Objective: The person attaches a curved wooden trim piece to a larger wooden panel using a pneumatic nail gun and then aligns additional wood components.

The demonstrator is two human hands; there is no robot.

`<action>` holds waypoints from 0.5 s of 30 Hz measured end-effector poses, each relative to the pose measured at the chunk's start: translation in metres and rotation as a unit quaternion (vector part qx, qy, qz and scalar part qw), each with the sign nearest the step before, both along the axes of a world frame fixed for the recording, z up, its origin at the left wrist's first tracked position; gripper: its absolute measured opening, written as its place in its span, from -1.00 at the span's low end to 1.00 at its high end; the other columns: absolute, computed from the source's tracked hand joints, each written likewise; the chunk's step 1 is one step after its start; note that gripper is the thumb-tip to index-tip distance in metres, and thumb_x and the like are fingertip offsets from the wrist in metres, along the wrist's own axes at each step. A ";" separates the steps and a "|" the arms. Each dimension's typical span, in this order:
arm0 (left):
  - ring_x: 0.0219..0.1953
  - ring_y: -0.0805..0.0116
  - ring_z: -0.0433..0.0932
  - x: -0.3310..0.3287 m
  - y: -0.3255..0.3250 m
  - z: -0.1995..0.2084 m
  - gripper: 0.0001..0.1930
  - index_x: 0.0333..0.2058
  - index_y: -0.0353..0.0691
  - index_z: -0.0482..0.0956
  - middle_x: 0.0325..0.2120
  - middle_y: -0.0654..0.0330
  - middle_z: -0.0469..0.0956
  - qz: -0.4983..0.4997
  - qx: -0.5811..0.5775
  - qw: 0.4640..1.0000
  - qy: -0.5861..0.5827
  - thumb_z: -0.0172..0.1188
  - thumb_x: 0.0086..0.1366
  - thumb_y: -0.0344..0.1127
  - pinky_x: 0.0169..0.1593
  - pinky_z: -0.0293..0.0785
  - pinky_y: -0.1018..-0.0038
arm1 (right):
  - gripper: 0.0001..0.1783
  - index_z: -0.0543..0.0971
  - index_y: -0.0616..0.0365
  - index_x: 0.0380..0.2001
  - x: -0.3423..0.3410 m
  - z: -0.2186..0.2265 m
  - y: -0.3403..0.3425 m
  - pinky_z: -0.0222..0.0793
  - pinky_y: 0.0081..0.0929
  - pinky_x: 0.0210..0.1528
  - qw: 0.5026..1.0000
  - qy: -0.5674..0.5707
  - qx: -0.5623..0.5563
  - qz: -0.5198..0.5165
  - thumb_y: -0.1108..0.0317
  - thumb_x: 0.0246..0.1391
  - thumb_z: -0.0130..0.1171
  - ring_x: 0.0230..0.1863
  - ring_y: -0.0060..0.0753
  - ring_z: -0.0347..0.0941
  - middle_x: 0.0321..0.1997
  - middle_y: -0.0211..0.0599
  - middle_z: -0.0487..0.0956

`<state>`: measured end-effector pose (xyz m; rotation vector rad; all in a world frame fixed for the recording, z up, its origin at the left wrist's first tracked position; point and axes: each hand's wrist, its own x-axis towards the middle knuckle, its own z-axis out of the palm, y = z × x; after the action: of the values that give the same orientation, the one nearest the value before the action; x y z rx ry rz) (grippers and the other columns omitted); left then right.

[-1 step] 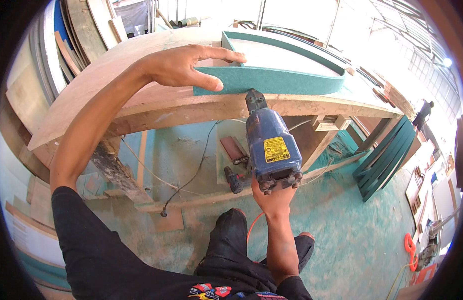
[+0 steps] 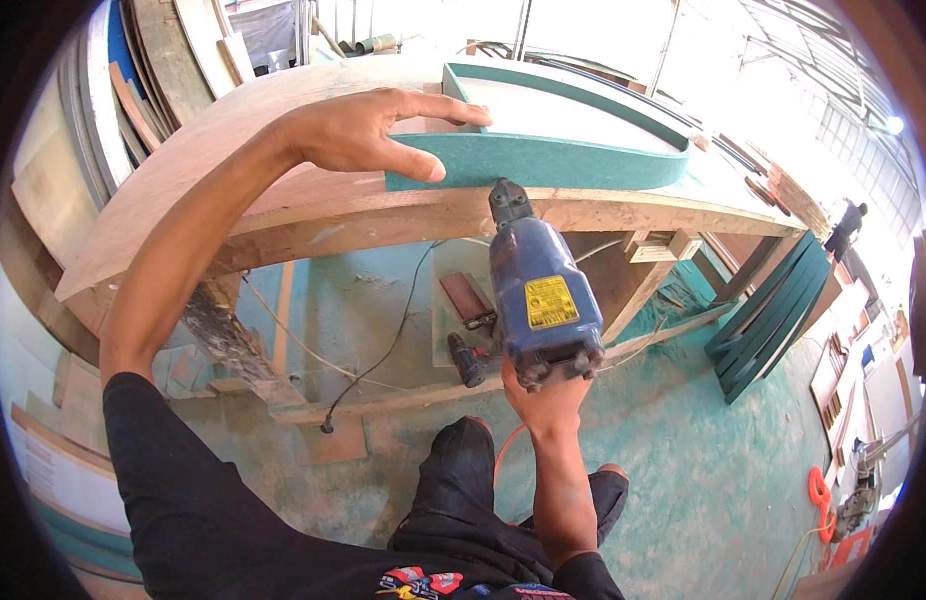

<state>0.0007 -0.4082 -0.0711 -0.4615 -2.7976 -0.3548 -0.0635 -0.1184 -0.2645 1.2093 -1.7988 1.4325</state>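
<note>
A green curved frame (image 2: 543, 162) of thin board stands on edge on the wooden worktable (image 2: 373, 212). My left hand (image 2: 358, 130) steadies its left corner, with the thumb on the front strip and the fingers reaching over the short end piece. In my right hand (image 2: 548, 395) is a blue nail gun (image 2: 543, 270) with a yellow label. Its black nose meets the lower part of the front strip. The gun's body hides most of the right hand's fingers and the handle.
Under the table lie a cordless drill (image 2: 470, 360) and a black cable (image 2: 383, 345). Curved green strips (image 2: 773, 315) lean at its right end. Boards (image 2: 168, 70) are stacked at the left. A person (image 2: 845, 232) is far off at the right. An orange hose (image 2: 503, 455) hangs by my legs.
The nail gun has tilted very slightly, its body shifting a little to the left. My left hand and the green frame stay where they were.
</note>
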 end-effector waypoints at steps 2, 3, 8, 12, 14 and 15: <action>0.42 0.00 0.30 0.000 -0.002 0.000 -0.22 0.40 -0.05 0.39 0.37 -0.03 0.38 -0.008 -0.009 1.000 0.005 0.34 0.26 0.08 0.49 0.16 0.08 | -0.34 0.61 0.26 -0.03 -0.002 0.004 -0.001 0.54 -0.36 -0.22 1.000 -0.001 -0.017 0.016 0.40 -0.35 0.53 -0.36 -0.05 0.67 -0.35 -0.11 0.67; 0.43 0.00 0.30 -0.001 -0.004 0.000 -0.22 0.40 -0.05 0.38 0.37 -0.04 0.37 -0.012 -0.006 1.000 0.004 0.33 0.26 0.09 0.49 0.16 0.08 | -0.35 0.62 0.26 -0.03 -0.002 0.003 -0.001 0.54 -0.36 -0.23 1.000 0.003 -0.017 0.015 0.40 -0.35 0.52 -0.37 -0.05 0.67 -0.35 -0.11 0.67; 0.44 -0.02 0.28 -0.001 0.000 -0.007 -0.17 0.42 -0.09 0.33 0.39 -0.05 0.34 0.008 0.034 0.999 0.006 0.32 0.28 0.15 0.49 0.17 0.07 | -0.37 0.63 0.31 -0.01 -0.016 -0.001 0.010 0.53 -0.39 -0.22 0.998 0.061 -0.033 -0.001 0.35 -0.27 0.47 -0.38 -0.11 0.66 -0.35 -0.05 0.67; 0.45 -0.04 0.25 0.003 0.004 -0.009 -0.13 0.44 -0.12 0.28 0.40 -0.07 0.31 0.035 0.033 0.999 0.021 0.30 0.29 0.20 0.49 0.16 0.07 | -0.42 0.65 0.33 0.00 -0.023 0.023 0.020 0.51 -0.42 -0.24 0.992 0.105 -0.065 0.013 0.36 -0.18 0.40 -0.36 -0.20 0.67 -0.35 0.01 0.67; 0.45 -0.03 0.27 0.008 0.002 -0.012 -0.17 0.43 -0.08 0.30 0.38 -0.03 0.34 0.050 0.035 0.997 0.036 0.32 0.28 0.14 0.50 0.15 0.06 | -0.41 0.65 0.32 0.02 -0.028 0.046 0.025 0.51 -0.39 -0.22 0.989 0.143 -0.031 0.028 0.37 -0.19 0.40 -0.35 -0.19 0.66 -0.33 -0.02 0.67; 0.44 -0.01 0.29 0.007 0.002 -0.016 -0.22 0.42 -0.04 0.33 0.37 0.00 0.38 0.050 0.043 0.996 0.052 0.33 0.28 0.07 0.50 0.14 0.06 | -0.40 0.65 0.32 0.03 -0.032 0.057 0.030 0.51 -0.36 -0.18 0.988 0.154 0.000 0.029 0.36 -0.19 0.41 -0.32 -0.18 0.65 -0.29 -0.02 0.67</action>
<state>0.0080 -0.4064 -0.0871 -0.3100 -2.6810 -0.4148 -0.0954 -0.0883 -0.2071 1.4071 -1.5633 1.1997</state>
